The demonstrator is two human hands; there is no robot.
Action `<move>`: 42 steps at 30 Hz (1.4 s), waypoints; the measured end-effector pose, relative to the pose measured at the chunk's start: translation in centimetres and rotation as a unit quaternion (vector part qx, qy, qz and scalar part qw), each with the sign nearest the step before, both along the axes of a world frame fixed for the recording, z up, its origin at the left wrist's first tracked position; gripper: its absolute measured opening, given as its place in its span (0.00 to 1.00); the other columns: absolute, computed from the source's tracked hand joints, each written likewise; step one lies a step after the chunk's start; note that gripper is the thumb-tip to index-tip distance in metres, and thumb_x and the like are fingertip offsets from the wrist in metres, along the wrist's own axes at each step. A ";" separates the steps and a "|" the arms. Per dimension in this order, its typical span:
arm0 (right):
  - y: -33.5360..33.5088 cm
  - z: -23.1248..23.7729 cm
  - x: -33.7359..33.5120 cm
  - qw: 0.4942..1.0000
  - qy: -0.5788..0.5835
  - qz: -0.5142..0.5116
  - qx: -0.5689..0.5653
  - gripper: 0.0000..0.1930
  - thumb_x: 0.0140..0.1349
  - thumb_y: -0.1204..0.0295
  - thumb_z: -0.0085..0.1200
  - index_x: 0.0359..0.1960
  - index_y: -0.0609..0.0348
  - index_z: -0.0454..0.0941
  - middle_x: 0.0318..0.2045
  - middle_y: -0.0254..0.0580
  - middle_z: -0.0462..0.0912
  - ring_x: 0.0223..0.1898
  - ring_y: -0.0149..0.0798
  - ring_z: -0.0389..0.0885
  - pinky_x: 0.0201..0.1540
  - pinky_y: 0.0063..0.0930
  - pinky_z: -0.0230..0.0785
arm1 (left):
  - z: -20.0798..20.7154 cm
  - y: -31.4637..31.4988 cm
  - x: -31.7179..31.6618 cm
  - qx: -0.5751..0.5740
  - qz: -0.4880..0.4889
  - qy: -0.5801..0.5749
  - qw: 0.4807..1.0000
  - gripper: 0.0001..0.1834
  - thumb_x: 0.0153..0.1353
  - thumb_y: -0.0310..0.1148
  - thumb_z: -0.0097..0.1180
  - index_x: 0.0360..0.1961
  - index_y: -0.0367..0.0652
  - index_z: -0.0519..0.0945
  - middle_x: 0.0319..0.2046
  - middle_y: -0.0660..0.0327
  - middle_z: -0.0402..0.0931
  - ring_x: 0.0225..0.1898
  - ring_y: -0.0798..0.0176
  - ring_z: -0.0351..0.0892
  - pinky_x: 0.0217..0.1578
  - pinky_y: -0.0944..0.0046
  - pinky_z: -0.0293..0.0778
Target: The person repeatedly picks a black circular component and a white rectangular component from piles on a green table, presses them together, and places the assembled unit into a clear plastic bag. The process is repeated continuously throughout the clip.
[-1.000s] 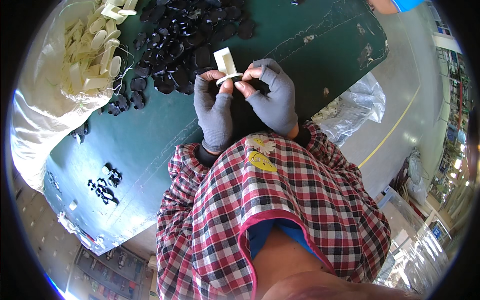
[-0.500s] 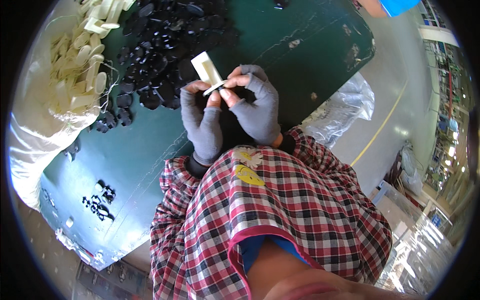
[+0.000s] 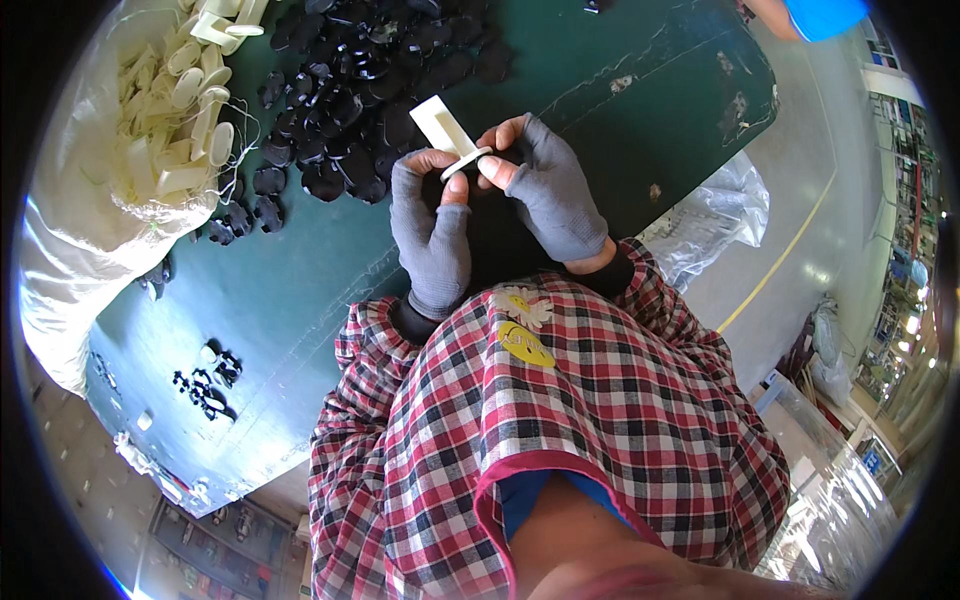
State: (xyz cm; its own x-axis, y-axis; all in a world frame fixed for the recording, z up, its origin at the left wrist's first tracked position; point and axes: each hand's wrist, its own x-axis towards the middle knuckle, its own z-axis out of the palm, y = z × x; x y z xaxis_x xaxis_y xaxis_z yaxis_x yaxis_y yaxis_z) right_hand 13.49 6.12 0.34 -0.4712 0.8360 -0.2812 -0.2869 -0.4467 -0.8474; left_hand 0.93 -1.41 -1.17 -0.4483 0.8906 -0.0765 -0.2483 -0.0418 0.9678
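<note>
A cream plastic part (image 3: 443, 127), a trough-like body with a flat oval end, is held up over the green table. My left hand (image 3: 432, 235), in a grey fingerless glove, pinches the oval end between thumb and fingers. On the other side of that end, the bent fingertips and thumb of my right hand (image 3: 555, 190), gloved alike, close at its edge. Whether anything small sits between the fingertips cannot be made out. Beyond the hands lies a large heap of black oval plastic pieces (image 3: 350, 100).
At the left, a white sack (image 3: 60, 290) spills similar cream parts (image 3: 165, 130) onto the green table (image 3: 300, 290). Small black pieces (image 3: 208, 380) form a cluster nearer the front. Clear plastic film (image 3: 715, 215) hangs by the right edge. Another person's arm (image 3: 775, 18) shows at the top right.
The whole view has shifted slightly. My right hand has turned and spread a little away from the left one; a small dark bit visible under the oval end before is now out of sight.
</note>
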 end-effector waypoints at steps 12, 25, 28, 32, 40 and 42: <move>-0.4 -0.2 0.0 0.947 -0.134 -0.025 0.290 0.10 0.67 0.76 0.61 0.48 0.60 0.76 0.38 0.35 0.78 0.37 0.27 0.78 0.42 0.23 0.74 | 1.0 -0.1 -0.1 -0.017 0.001 -0.002 1.000 0.08 0.72 0.28 0.55 0.49 0.38 0.75 0.41 0.66 0.74 0.39 0.76 0.69 0.42 0.76 0.66; 0.4 -0.7 0.0 0.879 -0.140 -0.025 0.455 0.09 0.61 0.75 0.65 0.42 0.60 0.81 0.36 0.39 0.79 0.36 0.36 0.83 0.39 0.27 0.77 | 1.7 -0.3 0.1 0.014 0.026 0.017 0.999 0.10 0.71 0.25 0.57 0.51 0.38 0.75 0.40 0.65 0.76 0.41 0.74 0.74 0.45 0.73 0.70; 0.7 -0.6 0.2 0.867 -0.145 -0.023 0.475 0.11 0.59 0.74 0.67 0.42 0.59 0.81 0.36 0.39 0.80 0.35 0.36 0.84 0.38 0.27 0.77 | 2.0 -0.4 0.2 0.001 0.020 0.000 1.000 0.10 0.71 0.26 0.57 0.51 0.38 0.76 0.41 0.65 0.76 0.42 0.74 0.74 0.45 0.73 0.70; -0.2 0.1 0.1 0.851 -0.189 -0.040 0.488 0.11 0.58 0.75 0.68 0.41 0.59 0.81 0.34 0.39 0.80 0.33 0.37 0.85 0.36 0.27 0.78 | 2.2 -0.8 0.2 -0.012 0.027 0.008 1.000 0.10 0.71 0.26 0.57 0.51 0.39 0.76 0.40 0.65 0.77 0.41 0.74 0.74 0.44 0.74 0.70; -1.6 1.1 -0.5 0.892 -0.224 -0.087 0.382 0.07 0.61 0.79 0.62 0.38 0.61 0.78 0.31 0.38 0.77 0.32 0.34 0.78 0.37 0.27 0.71 | 2.1 -0.4 -0.2 -0.012 0.032 0.208 0.977 0.09 0.58 0.21 0.66 0.40 0.38 0.82 0.31 0.56 0.76 0.31 0.58 0.79 0.35 0.63 0.73; -1.6 1.1 -0.4 0.907 -0.209 -0.083 0.357 0.06 0.62 0.80 0.61 0.38 0.61 0.78 0.32 0.36 0.77 0.34 0.32 0.76 0.39 0.26 0.70 | 2.4 -0.3 -0.2 -0.024 0.029 0.238 0.971 0.10 0.57 0.22 0.67 0.40 0.38 0.81 0.31 0.55 0.77 0.30 0.56 0.79 0.33 0.62 0.74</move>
